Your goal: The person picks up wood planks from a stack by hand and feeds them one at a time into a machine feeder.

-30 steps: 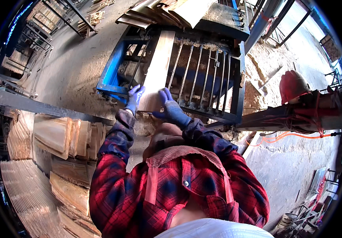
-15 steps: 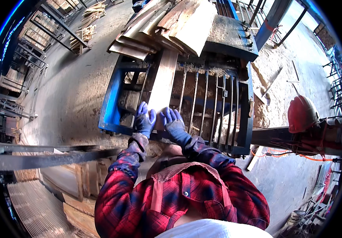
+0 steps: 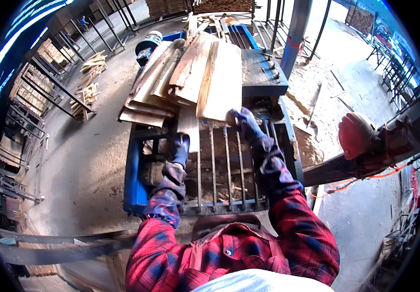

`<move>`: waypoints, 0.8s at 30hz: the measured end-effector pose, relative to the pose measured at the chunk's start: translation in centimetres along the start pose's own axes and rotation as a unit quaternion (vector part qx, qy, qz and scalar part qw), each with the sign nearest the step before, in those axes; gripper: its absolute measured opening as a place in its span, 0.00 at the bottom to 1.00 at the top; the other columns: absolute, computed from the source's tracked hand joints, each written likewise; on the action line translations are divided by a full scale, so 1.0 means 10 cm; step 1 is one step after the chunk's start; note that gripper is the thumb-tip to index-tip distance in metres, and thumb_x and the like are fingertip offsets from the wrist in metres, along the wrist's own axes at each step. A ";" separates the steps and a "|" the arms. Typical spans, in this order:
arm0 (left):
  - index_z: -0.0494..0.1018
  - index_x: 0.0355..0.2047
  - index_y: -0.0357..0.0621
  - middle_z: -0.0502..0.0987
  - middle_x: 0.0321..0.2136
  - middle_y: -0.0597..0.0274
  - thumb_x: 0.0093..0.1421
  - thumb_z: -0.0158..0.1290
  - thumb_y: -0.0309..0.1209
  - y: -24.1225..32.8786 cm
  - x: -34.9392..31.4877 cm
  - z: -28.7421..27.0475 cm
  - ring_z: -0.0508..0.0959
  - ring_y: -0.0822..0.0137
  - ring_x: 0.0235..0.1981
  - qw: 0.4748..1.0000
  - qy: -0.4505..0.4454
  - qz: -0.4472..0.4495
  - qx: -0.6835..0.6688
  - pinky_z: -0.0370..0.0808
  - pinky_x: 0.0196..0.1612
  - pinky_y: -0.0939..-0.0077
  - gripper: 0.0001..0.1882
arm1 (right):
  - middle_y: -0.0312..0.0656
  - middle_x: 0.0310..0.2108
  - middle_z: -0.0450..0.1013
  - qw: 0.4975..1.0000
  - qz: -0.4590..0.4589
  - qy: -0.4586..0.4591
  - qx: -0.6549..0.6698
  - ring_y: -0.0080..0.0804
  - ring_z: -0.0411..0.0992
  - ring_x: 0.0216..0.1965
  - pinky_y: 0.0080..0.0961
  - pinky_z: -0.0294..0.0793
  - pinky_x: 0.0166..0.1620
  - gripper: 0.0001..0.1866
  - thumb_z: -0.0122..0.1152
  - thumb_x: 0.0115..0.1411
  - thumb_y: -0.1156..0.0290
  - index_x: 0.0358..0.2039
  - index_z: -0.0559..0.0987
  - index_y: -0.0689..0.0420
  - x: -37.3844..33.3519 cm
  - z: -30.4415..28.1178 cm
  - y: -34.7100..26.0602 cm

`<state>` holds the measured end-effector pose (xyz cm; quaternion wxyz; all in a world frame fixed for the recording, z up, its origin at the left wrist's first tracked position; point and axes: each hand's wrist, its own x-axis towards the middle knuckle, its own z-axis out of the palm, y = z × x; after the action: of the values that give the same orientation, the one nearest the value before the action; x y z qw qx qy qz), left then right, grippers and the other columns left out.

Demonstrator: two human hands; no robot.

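Observation:
A narrow pale plank (image 3: pixel 188 127) lies over the metal bars of a blue-framed machine (image 3: pixel 133 182), its far end under a pile of boards. My left hand (image 3: pixel 181 144), in a dark blue glove, is at the plank's left edge close to its near end; its fingers are dark and blurred. At the near right corner of the top wide board (image 3: pixel 225 80) is my right hand (image 3: pixel 247 123), gloved too, fingers bent around that corner. Rough, bark-edged boards (image 3: pixel 152 80) are stacked unevenly beneath and left of this board.
A dusty metal housing (image 3: pixel 263 73) stands right of the pile, and a motor (image 3: pixel 150 43) at its far left. A red helmet (image 3: pixel 357 136) hangs by a beam (image 3: pixel 329 170) on the right. A curved metal bar (image 3: pixel 68 250) crosses the lower left.
The view has tilted upward. The narrow plank has slid farther away under the pile. My right hand has left its near end for the top board's corner; my left hand has moved forward.

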<state>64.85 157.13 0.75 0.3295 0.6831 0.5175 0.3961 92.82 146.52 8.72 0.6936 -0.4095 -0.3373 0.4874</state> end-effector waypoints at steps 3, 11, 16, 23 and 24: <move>0.69 0.54 0.39 0.78 0.44 0.60 0.62 0.56 0.45 0.53 -0.38 0.25 0.77 0.65 0.41 0.869 -0.167 -0.308 -0.349 0.74 0.48 0.68 0.26 | 0.34 0.32 0.75 0.998 0.061 -0.017 0.002 0.20 0.70 0.28 0.19 0.72 0.30 0.15 0.62 0.62 0.61 0.43 0.76 0.57 -1.23 -0.27 0.08; 0.72 0.54 0.38 0.78 0.40 0.68 0.60 0.61 0.36 0.59 -2.49 0.17 0.74 0.77 0.40 0.969 -0.045 -0.067 -0.233 0.73 0.43 0.79 0.24 | 0.40 0.34 0.74 0.982 0.190 -0.021 -0.003 0.26 0.73 0.26 0.21 0.72 0.20 0.25 0.65 0.60 0.60 0.50 0.68 0.59 -3.21 0.05 0.61; 0.76 0.45 0.37 0.77 0.34 0.69 0.62 0.57 0.30 0.21 -2.67 -0.45 0.73 0.77 0.33 0.951 0.080 -0.169 -0.247 0.72 0.39 0.79 0.13 | 0.54 0.36 0.75 0.965 0.130 -0.161 -0.159 0.37 0.76 0.28 0.30 0.78 0.30 0.33 0.67 0.58 0.57 0.52 0.63 0.66 -2.98 0.40 0.67; 0.73 0.50 0.33 0.77 0.40 0.65 0.61 0.58 0.29 -0.14 -1.98 -1.09 0.74 0.72 0.40 0.953 0.023 -0.193 -0.232 0.72 0.47 0.79 0.19 | 0.72 0.64 0.48 0.787 -0.060 -0.224 -0.571 0.66 0.58 0.61 0.44 0.66 0.59 0.56 0.68 0.49 0.43 0.65 0.53 0.68 -2.64 1.03 0.75; 0.71 0.53 0.32 0.78 0.41 0.60 0.62 0.56 0.29 -0.16 -1.88 -1.08 0.77 0.67 0.39 0.970 0.009 -0.166 -0.179 0.73 0.47 0.77 0.21 | 0.72 0.63 0.49 0.782 -0.115 -0.204 -0.577 0.65 0.58 0.62 0.43 0.66 0.60 0.56 0.68 0.48 0.43 0.65 0.54 0.68 -2.56 1.06 0.78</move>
<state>51.80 139.80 0.64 0.5031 0.5136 0.5472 0.4285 72.93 126.11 4.61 0.2934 -0.5826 -0.7335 0.1909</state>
